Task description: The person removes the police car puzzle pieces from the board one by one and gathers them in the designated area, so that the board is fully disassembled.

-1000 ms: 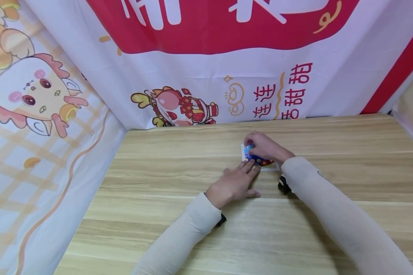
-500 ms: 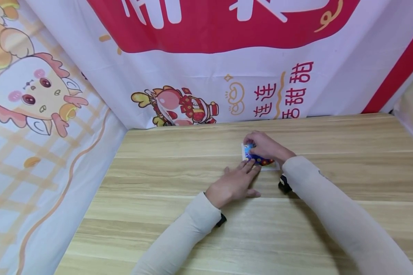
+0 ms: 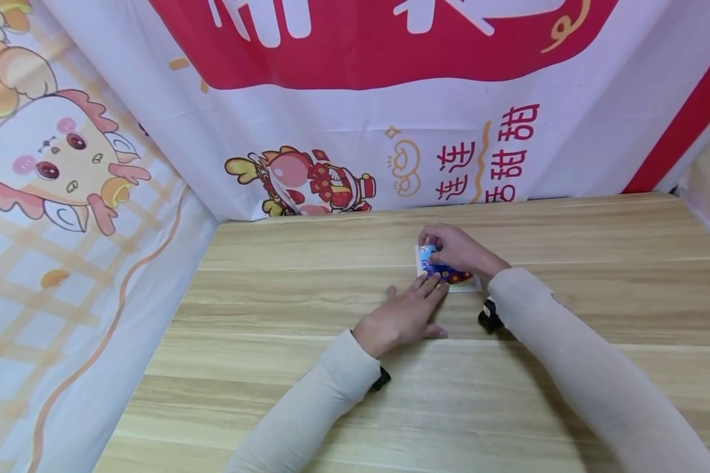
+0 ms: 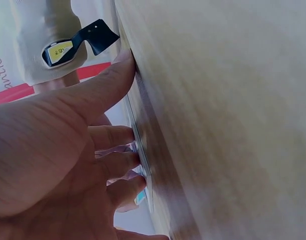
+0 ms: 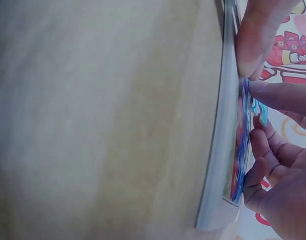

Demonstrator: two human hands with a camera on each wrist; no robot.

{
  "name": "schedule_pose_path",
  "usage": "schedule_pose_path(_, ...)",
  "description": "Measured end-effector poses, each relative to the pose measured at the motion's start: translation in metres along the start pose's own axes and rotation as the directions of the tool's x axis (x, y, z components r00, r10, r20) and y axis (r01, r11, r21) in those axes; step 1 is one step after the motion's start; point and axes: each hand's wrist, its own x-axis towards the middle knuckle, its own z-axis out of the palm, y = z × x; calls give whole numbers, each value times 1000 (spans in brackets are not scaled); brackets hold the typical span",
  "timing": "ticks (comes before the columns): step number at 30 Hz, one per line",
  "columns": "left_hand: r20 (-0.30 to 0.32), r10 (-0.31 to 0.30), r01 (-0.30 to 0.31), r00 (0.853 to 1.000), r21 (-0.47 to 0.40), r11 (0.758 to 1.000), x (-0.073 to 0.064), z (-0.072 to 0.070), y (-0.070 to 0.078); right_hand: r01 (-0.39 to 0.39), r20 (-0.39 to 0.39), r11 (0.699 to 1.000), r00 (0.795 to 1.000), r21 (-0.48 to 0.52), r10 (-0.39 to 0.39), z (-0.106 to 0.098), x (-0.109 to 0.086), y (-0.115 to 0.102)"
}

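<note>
A small flat board with a white border (image 3: pixel 418 260) and a bright picture in blue, red and yellow (image 3: pixel 458 277) lies on the wooden table. My left hand (image 3: pixel 398 316) rests with spread, straight fingers on its near-left edge; the left wrist view shows these fingertips along the board's thin edge. Over the picture, my right hand (image 3: pixel 457 251) has its fingers curled and covers much of it. In the right wrist view, its thumb and fingers pinch a small light-blue piece (image 5: pixel 262 112) standing up from the picture surface (image 5: pixel 239 155).
The wooden table (image 3: pixel 272 309) stretches around both hands. A printed white and red cloth (image 3: pixel 355 112) hangs behind it, and another with cartoon figures (image 3: pixel 53 157) hangs at the left. Black wrist straps show at both sleeves.
The right hand's wrist has shifted very slightly to the right, with its fingers still at the picture. The left hand stays in place on the board.
</note>
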Motion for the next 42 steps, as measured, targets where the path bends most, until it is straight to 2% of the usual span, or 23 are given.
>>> schedule_pose_path(11, 12, -1, 1, 1000, -25, 1000, -1, -2, 0, 20, -32, 999, 999, 49, -19, 1, -4, -2)
schedule_pose_path(24, 26, 0, 1, 1000, -30, 1000, -2, -3, -2, -33, -39, 994, 999, 105, 38, -1, -6, -1)
schedule_pose_path(37, 27, -2, 2, 1000, -12, 1000, -2, -4, -1, -32, -56, 988, 998, 151, 41, -7, -7, 3)
schedule_pose_path(42, 33, -4, 5, 999, -24, 1000, -1, -4, -1, -66, -52, 982, 996, 177, 76, -13, -9, 4)
